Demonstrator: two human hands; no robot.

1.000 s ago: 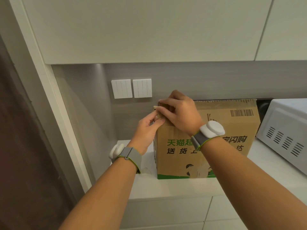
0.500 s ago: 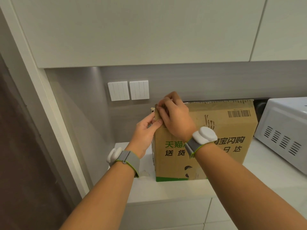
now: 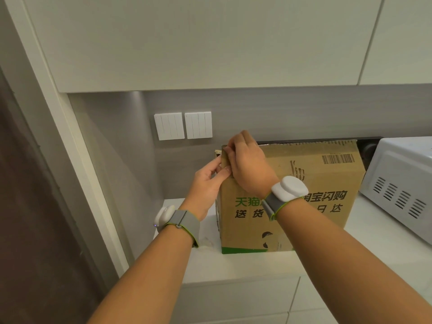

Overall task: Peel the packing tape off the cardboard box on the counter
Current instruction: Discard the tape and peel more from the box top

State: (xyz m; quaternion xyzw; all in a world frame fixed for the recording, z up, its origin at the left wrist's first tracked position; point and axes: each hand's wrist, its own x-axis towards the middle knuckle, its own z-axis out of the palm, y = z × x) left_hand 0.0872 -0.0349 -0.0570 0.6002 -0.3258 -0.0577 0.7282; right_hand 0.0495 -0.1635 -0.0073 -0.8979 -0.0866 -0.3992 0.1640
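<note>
A brown cardboard box (image 3: 304,183) with green and dark print stands on a pale counter (image 3: 233,265), against the grey back wall. Both hands work at its upper left corner. The right hand (image 3: 247,164) lies over the top edge, fingers curled onto the corner. The left hand (image 3: 208,181) reaches up from the side, fingertips pinched against the same corner edge. The tape itself cannot be made out under the fingers. A white microwave (image 3: 402,183) sits just right of the box. Two white switch plates (image 3: 183,125) hang on the wall above.
</note>
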